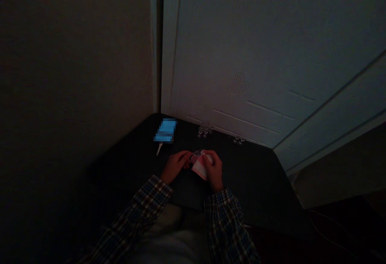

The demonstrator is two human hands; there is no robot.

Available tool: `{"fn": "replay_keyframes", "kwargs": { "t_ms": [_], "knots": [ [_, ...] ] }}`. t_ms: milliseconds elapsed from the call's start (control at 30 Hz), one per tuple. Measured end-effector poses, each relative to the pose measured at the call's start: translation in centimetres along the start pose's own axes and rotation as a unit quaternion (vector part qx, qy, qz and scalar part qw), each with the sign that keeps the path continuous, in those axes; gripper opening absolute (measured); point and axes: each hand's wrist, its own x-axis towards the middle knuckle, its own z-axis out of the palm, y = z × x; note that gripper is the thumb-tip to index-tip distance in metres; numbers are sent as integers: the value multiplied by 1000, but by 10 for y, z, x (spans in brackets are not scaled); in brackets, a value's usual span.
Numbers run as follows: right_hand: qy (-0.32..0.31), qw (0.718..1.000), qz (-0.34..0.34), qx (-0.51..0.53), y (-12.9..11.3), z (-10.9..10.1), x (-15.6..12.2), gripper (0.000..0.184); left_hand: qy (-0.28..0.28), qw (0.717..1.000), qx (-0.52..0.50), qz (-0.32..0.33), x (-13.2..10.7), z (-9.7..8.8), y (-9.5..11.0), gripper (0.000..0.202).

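Note:
The room is very dark. My right hand is curled around a small pink and white object, maybe a folded paper or packet, just above the dark table. My left hand touches the object's left side with its fingers bent toward it. Both arms wear plaid sleeves. What the object is cannot be made out in the dim light.
A glowing blue screen lies at the table's far left, with a small white stick-like item beside it. Two clusters of small clear things stand along the wall. A white panelled wall with heart shapes rises behind.

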Motion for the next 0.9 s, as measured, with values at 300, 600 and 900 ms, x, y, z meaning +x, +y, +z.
{"fn": "replay_keyframes", "kwargs": {
  "t_ms": [300, 600, 900],
  "knots": [
    [-4, 1000, -1, -13, -4, -2, 0, 19, -10, 1000, 8, 21, -5, 2, 12, 41],
    [4, 1000, 2, -6, -2, -1, 0, 19, -18, 999, 42, 16, -4, 2, 7, 31],
    [3, 1000, -1, 15, -3, 0, 0, 19, -36, 999, 2, 2, -3, 2, 3, 32]
  ]
}}
